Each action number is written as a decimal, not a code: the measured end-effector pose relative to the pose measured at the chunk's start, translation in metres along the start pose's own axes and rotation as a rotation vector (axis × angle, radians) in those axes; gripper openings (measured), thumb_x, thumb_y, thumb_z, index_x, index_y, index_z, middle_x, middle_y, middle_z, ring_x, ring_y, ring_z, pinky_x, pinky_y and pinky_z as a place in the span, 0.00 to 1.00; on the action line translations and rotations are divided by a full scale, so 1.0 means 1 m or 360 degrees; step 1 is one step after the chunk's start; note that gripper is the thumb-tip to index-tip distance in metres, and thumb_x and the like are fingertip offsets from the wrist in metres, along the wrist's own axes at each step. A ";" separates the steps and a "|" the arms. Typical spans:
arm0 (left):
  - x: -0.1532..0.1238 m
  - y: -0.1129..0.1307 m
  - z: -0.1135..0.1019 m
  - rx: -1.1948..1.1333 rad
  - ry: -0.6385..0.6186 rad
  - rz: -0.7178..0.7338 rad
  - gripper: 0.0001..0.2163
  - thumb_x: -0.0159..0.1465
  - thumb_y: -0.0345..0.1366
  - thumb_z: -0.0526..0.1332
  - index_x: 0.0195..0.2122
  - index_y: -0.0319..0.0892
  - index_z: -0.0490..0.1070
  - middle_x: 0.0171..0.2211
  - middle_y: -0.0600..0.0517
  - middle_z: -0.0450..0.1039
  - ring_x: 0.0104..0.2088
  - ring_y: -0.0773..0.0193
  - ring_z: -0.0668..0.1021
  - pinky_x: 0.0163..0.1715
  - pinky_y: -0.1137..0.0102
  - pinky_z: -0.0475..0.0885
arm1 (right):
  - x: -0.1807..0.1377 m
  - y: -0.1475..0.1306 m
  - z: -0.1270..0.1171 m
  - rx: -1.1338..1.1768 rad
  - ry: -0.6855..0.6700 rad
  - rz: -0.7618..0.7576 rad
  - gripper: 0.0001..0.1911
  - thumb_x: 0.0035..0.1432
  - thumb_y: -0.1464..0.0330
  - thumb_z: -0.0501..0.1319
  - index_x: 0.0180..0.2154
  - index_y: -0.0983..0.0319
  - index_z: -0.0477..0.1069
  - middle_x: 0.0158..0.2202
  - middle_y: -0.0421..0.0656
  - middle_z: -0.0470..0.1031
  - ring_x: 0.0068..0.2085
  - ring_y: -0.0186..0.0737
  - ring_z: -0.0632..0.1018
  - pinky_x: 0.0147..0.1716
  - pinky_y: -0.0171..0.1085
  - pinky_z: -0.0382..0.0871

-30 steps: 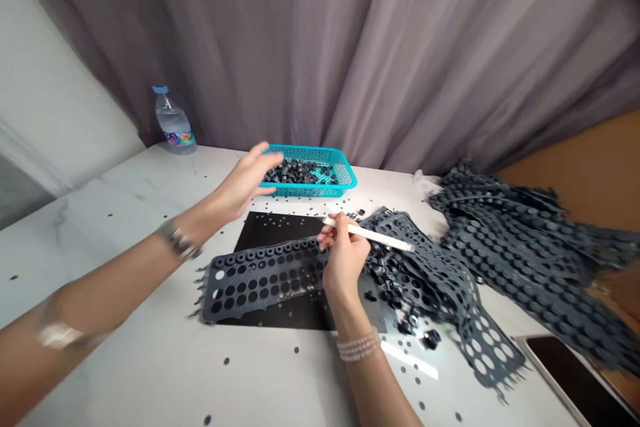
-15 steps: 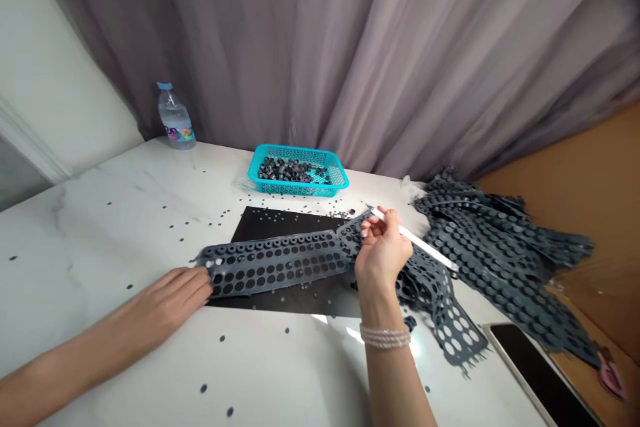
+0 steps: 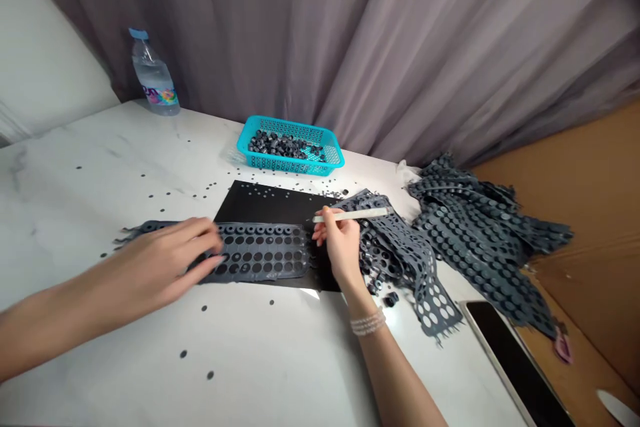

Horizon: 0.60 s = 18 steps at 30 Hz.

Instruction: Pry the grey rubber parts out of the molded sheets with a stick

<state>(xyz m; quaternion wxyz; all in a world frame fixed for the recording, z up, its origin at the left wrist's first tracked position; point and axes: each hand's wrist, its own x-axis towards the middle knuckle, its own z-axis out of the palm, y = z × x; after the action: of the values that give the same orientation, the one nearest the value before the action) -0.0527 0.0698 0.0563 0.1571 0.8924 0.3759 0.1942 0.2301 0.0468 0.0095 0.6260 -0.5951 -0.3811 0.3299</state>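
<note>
My left hand [image 3: 183,257] rests over the left part of a dark grey, rubbery strip [image 3: 265,267], with thumb and fingers apart and slightly blurred. Rows of round holes run along this strip, and small ring-shaped pieces fill the row at its far edge. Part of it lies on a black mat [image 3: 270,205]. Just off the strip's right end, my right hand [image 3: 340,237] is closed around a slim white pen-like tool [image 3: 367,213], which lies nearly level. Beside that hand is a crumpled, holed grey sheet [image 3: 400,240], with loose dark ring pieces [image 3: 393,299] near it.
A turquoise basket [image 3: 295,166] of small dark rings stands at the back, with a water bottle [image 3: 157,83] to its left. Studded grey sheets [image 3: 475,227] are heaped at right, near a phone [image 3: 515,360] and pink-handled scissors [image 3: 563,347]. Small dark discs dot the white table [image 3: 280,360].
The strip has come apart from the crumpled sheet and shifted left. My left hand has let go of its left end and moved over it. My right hand moved left with the tool.
</note>
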 end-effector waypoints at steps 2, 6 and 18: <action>0.040 0.020 0.024 -0.0011 -0.0249 0.0098 0.12 0.68 0.37 0.50 0.41 0.43 0.73 0.41 0.50 0.72 0.37 0.62 0.76 0.40 0.65 0.68 | -0.004 0.006 0.006 -0.0152 -0.0132 0.0015 0.19 0.58 0.54 0.59 0.30 0.64 0.71 0.19 0.38 0.71 0.17 0.33 0.72 0.16 0.29 0.64; 0.092 0.031 0.065 0.0002 -0.0254 0.0198 0.13 0.66 0.34 0.51 0.47 0.39 0.71 0.43 0.45 0.70 0.42 0.58 0.75 0.44 0.63 0.69 | -0.008 0.011 0.009 -0.0319 -0.0253 -0.0033 0.19 0.61 0.53 0.56 0.30 0.62 0.71 0.20 0.40 0.73 0.22 0.38 0.78 0.22 0.33 0.71; 0.096 0.029 0.077 -0.0022 -0.0288 0.0186 0.10 0.65 0.32 0.53 0.42 0.38 0.73 0.37 0.47 0.70 0.39 0.58 0.73 0.41 0.63 0.68 | -0.010 0.005 0.010 -0.0758 -0.0364 -0.0337 0.19 0.65 0.59 0.52 0.27 0.61 0.70 0.22 0.40 0.73 0.24 0.36 0.76 0.25 0.31 0.66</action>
<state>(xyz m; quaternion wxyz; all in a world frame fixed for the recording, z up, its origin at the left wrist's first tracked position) 0.0626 0.1107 0.0234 0.1848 0.9256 0.3060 0.1241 0.2167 0.0437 0.0036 0.4524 -0.6411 -0.5761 0.2290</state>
